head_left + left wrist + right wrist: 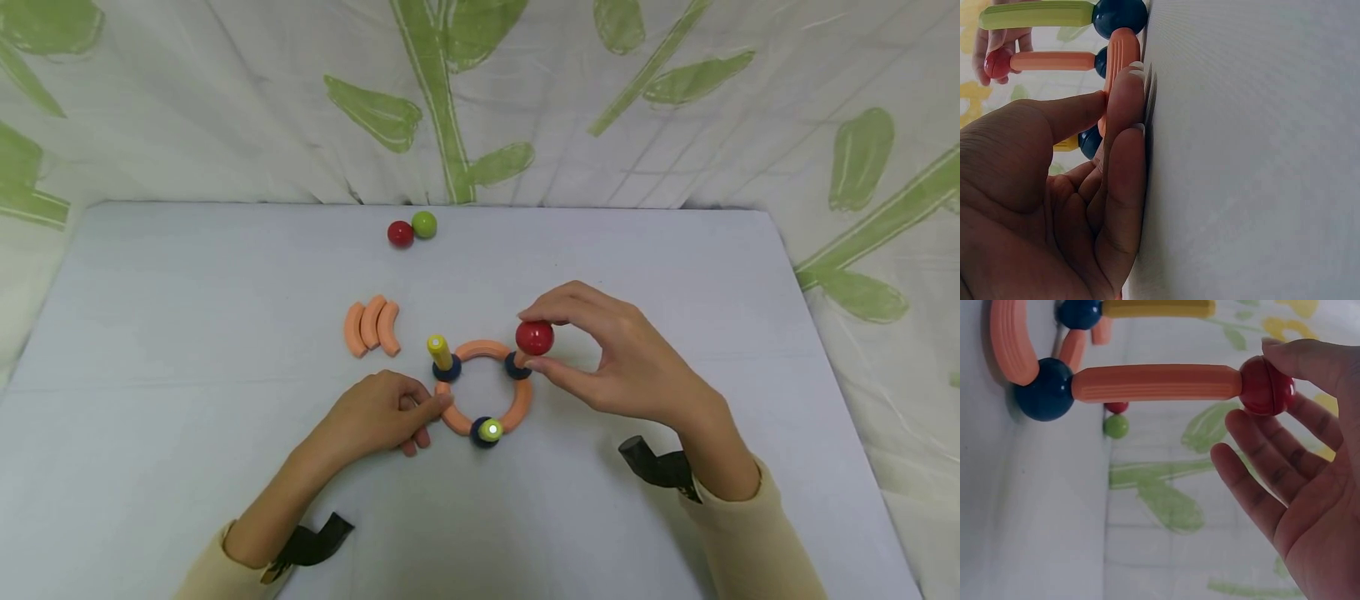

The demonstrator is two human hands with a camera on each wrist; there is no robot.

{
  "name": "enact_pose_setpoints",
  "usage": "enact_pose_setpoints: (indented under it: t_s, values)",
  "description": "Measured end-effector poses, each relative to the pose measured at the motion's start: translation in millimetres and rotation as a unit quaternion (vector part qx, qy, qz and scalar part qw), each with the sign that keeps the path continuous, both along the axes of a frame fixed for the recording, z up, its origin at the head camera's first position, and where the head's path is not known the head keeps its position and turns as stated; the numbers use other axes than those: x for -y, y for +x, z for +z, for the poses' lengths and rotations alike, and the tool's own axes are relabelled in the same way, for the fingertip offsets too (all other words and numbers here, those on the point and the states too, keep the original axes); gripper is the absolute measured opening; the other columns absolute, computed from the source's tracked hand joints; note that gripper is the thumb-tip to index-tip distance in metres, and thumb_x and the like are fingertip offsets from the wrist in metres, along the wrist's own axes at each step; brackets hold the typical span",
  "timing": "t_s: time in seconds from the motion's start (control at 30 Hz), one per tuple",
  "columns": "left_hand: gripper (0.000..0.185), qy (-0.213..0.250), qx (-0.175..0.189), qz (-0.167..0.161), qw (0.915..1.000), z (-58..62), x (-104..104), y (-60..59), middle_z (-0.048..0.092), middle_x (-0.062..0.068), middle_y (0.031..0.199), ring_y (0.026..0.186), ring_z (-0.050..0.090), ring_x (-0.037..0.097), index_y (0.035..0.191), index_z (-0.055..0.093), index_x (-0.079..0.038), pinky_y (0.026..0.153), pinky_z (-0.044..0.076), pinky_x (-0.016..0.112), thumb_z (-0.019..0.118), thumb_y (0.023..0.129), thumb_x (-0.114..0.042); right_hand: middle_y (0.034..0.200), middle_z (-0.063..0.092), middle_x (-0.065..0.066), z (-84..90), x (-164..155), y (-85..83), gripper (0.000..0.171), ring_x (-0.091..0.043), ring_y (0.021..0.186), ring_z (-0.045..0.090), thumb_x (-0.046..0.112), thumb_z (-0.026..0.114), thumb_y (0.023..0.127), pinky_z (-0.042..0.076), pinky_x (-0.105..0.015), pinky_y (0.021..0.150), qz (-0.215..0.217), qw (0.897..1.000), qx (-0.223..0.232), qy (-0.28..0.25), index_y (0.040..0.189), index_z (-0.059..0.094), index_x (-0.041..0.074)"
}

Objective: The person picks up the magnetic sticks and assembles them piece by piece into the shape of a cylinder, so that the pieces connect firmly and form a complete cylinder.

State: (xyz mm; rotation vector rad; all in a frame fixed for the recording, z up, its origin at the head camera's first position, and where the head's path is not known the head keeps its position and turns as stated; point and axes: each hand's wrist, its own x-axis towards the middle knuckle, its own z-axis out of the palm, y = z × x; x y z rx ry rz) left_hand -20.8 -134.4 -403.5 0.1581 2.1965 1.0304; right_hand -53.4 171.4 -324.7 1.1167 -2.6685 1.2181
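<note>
At mid-table I see the red ball capping an upright orange rod, pinched between thumb and forefinger of the right hand. The rod rises from the orange ring with its dark blue balls. My left hand presses thumb and fingertips against the ring's left arc. Three spare orange curves lie nearby.

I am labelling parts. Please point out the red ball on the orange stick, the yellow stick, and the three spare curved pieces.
red ball point(535, 337), head view, top.
yellow stick point(439, 351), head view, upper end.
spare curved pieces point(372, 324), head view, middle piece.
</note>
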Motion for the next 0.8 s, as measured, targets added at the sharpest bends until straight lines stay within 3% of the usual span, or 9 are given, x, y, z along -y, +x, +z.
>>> enact_pose_setpoints:
  t_s: [0.6, 0.8]
  values:
    - [0.047, 0.003, 0.0, 0.002, 1.0, -0.4, 0.5, 0.7, 0.073, -0.005, 0.065, 0.057, 0.069, 0.012, 0.084, 0.075, -0.017, 0.064, 0.044, 0.033, 0.062, 0.102, -0.059, 0.125, 0.069, 0.008, -1.4, 0.2, 0.0, 0.046, -0.005, 0.113, 0.067, 0.018, 0.089, 0.087, 0.054, -0.022, 0.102, 0.0, 1.0, 0.013, -0.005, 0.129, 0.071, 0.016]
    - [0.046, -0.007, 0.001, 0.007, 0.9999, -0.8, 0.9, 0.9, 0.073, -0.006, 0.064, 0.057, 0.069, 0.013, 0.084, 0.075, -0.018, 0.064, 0.044, 0.032, 0.062, 0.102, -0.059, 0.124, 0.071, 0.001, -0.2, -8.5, -6.1, 0.048, -0.009, 0.114, 0.067, 0.006, 0.087, 0.084, 0.054, -0.024, 0.103, 0.003, 0.999, 0.007, -0.053, 0.13, 0.07, 0.011]
